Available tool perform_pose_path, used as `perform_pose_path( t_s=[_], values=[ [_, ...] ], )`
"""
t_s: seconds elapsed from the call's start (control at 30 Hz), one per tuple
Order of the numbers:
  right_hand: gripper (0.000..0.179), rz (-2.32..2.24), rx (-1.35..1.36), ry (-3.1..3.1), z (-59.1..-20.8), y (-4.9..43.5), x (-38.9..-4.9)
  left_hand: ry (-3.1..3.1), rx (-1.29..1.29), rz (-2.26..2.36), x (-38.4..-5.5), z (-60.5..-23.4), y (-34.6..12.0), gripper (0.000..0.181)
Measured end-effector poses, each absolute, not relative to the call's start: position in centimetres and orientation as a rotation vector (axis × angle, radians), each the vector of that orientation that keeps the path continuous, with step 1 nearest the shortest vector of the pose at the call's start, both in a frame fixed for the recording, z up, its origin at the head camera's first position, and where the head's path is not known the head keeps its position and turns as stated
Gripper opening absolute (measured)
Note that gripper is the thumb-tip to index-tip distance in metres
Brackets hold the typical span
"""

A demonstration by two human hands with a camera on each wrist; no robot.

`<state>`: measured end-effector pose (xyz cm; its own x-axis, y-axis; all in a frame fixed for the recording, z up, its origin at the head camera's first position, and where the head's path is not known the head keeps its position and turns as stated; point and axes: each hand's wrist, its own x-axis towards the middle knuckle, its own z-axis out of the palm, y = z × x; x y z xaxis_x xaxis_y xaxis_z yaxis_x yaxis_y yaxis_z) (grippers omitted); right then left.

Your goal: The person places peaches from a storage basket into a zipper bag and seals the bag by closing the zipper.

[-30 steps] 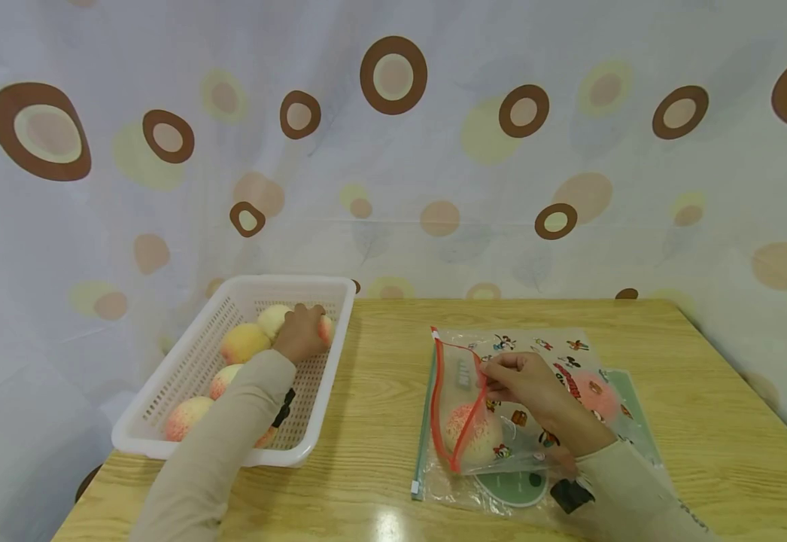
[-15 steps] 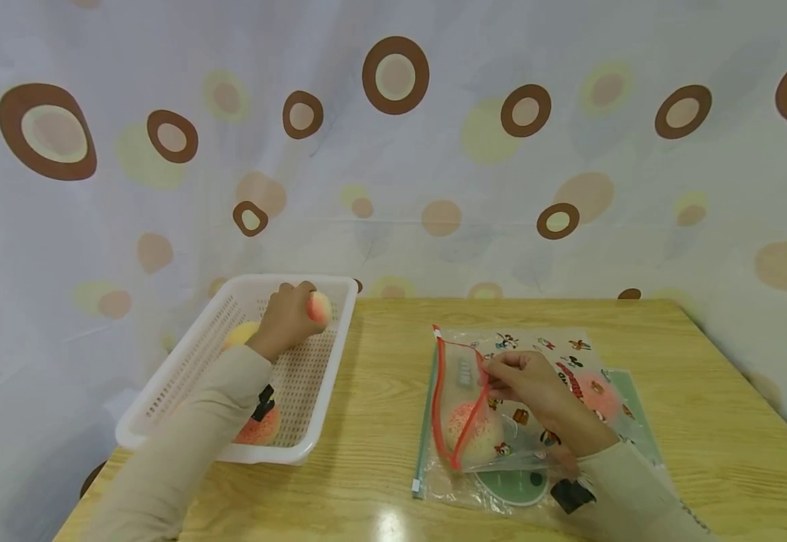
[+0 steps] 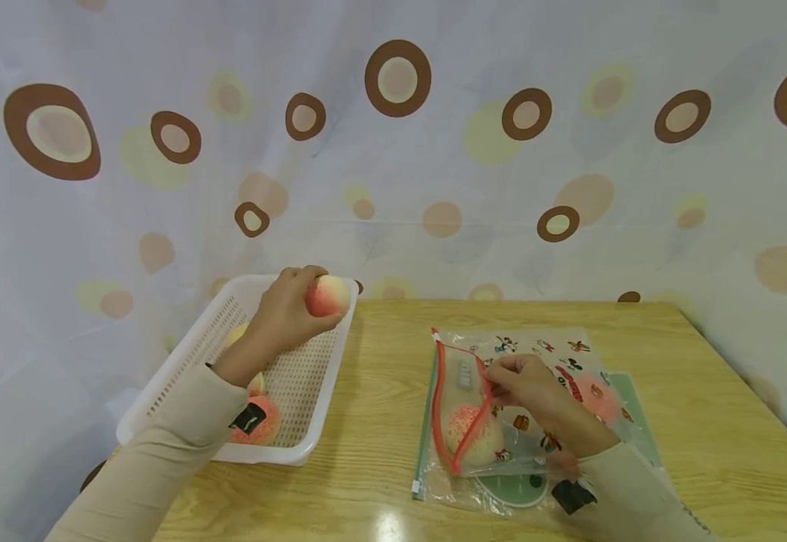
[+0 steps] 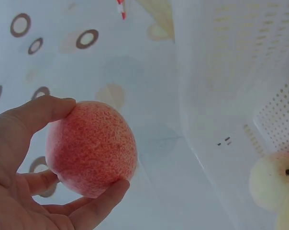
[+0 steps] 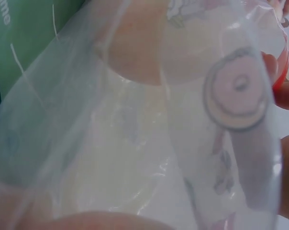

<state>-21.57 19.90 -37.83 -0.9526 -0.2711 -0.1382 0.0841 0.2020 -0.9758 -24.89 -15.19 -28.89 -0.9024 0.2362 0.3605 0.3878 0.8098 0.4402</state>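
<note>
Head view — left hand (image 3: 287, 307) grips one peach (image 3: 329, 295) — right hand (image 3: 534, 393) pinches one red-edged bag (image 3: 460, 382).

Soft, even, rather muted light fills my head view, with a bright white patch of glare on the tabletop (image 3: 380, 421) near the bottom edge. Rings (image 3: 53, 132) printed on the cloth backdrop (image 3: 339, 173) look stretched toward the far sides. My left wrist view is dim and bluish, though the peach (image 4: 92, 148) in my left fingers (image 4: 102, 205) shows clearly. My right wrist view is hazy and blurred, the plastic bag (image 5: 139, 148) catching small white glints.
</note>
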Motion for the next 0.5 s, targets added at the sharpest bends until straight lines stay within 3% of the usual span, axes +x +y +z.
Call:
perform_pose_path(
  t_s=[0.5],
  values=[
    [0.029, -1.75, -0.259, 2.223, -37.9, 19.7, -21.5, -2.546, -0.71, -0.856, -19.0, -28.8, -10.3, 0.062]
  ],
)
